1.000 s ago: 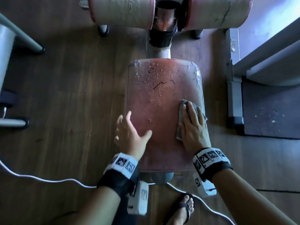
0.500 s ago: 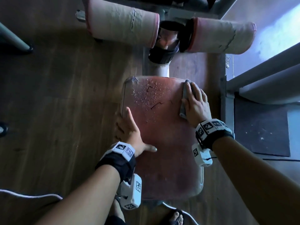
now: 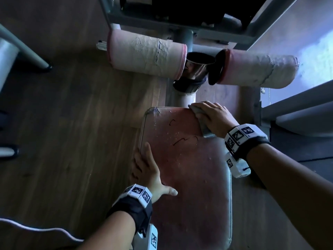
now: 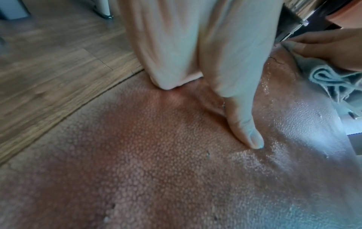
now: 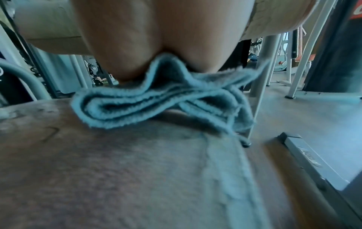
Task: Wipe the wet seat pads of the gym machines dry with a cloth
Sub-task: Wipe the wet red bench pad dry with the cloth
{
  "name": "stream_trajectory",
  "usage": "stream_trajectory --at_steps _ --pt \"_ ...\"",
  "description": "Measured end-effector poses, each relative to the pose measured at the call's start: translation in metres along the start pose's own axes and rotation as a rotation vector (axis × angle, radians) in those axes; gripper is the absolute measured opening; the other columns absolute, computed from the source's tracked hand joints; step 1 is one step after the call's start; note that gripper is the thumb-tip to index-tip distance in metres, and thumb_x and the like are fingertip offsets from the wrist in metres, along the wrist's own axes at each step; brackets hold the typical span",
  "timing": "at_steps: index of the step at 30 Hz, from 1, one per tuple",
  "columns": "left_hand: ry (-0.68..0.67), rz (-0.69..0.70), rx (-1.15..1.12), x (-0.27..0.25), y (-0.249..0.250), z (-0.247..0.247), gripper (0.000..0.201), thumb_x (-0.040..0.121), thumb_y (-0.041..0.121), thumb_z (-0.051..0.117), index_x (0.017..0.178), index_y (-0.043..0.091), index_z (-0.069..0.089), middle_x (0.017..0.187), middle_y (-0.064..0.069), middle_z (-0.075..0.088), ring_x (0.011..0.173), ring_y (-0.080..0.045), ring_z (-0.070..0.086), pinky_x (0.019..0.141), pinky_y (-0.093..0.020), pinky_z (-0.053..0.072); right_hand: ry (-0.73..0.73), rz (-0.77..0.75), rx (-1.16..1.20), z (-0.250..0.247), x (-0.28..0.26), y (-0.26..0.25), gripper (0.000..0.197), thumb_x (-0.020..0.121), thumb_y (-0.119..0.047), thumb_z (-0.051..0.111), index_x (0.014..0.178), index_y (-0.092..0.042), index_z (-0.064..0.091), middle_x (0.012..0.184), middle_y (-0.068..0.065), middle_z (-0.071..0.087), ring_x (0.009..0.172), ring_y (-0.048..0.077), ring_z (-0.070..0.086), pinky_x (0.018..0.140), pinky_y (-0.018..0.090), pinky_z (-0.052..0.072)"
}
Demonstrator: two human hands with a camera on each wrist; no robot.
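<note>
The red seat pad [image 3: 185, 168] fills the middle of the head view, with water droplets [image 3: 160, 127] left near its far left corner. My right hand [image 3: 212, 118] lies flat on a folded grey-blue cloth [image 3: 203, 129] and presses it onto the pad's far right corner. The right wrist view shows the cloth [image 5: 156, 100] bunched in folds under my palm on the pad [image 5: 117, 170]. My left hand [image 3: 146, 170] rests flat on the pad's left edge, fingers straight. Its thumb [image 4: 245, 124] lies spread on the grained surface [image 4: 156, 170].
Two worn foam rollers [image 3: 146, 56] [image 3: 255, 71] hang just beyond the pad, either side of the machine's post [image 3: 187, 98]. A grey metal frame [image 3: 259, 112] runs along the right. A white cable [image 3: 36, 230] lies on the wooden floor at lower left. Another machine's leg [image 3: 27, 51] stands far left.
My right hand has slid the cloth from the pad's near right side up to its far right corner and a little leftward. Fewer droplets show there. My left hand settled on the left edge.
</note>
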State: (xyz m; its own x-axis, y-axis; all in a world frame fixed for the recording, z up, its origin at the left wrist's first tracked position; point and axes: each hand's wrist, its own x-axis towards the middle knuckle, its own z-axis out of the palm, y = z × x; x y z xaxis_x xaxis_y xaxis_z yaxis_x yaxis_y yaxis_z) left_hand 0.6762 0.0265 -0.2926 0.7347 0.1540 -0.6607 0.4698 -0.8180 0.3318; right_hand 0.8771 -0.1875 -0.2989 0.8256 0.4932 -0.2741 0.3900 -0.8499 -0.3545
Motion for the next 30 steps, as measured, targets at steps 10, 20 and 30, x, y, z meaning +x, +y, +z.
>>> stream_trajectory --at_steps 10,20,30 --pt "-0.009 -0.028 0.025 -0.001 0.004 -0.002 0.172 0.037 0.071 0.084 0.13 0.022 -0.053 0.149 -0.023 -0.037 0.147 -0.036 -0.012 0.117 -0.046 0.014 -0.036 -0.006 0.033 -0.002 0.021 -0.013 0.034 0.098 -0.038 0.042 0.131 -0.038 0.052 0.129 -0.013 0.057 0.115 0.019 0.053 0.099 0.041 0.042" --pt "-0.021 -0.014 -0.015 -0.001 -0.002 0.002 0.171 0.038 0.067 0.086 0.132 0.024 -0.05 0.148 -0.02 -0.04 0.146 -0.037 -0.012 0.117 -0.048 0.016 -0.084 0.109 0.089 -0.012 0.013 -0.003 0.044 0.093 -0.049 0.032 0.125 -0.036 0.058 0.124 -0.01 0.06 0.116 0.019 0.054 0.1 0.04 0.041" --pt "-0.005 -0.007 -0.024 -0.001 -0.001 0.003 0.171 0.038 0.067 0.087 0.132 0.026 -0.051 0.149 -0.018 -0.038 0.146 -0.038 -0.01 0.118 -0.048 0.013 -0.156 -0.08 0.069 -0.013 0.034 -0.048 0.039 0.103 -0.033 0.039 0.141 -0.034 0.047 0.139 -0.007 0.052 0.124 0.019 0.046 0.108 0.041 0.035"
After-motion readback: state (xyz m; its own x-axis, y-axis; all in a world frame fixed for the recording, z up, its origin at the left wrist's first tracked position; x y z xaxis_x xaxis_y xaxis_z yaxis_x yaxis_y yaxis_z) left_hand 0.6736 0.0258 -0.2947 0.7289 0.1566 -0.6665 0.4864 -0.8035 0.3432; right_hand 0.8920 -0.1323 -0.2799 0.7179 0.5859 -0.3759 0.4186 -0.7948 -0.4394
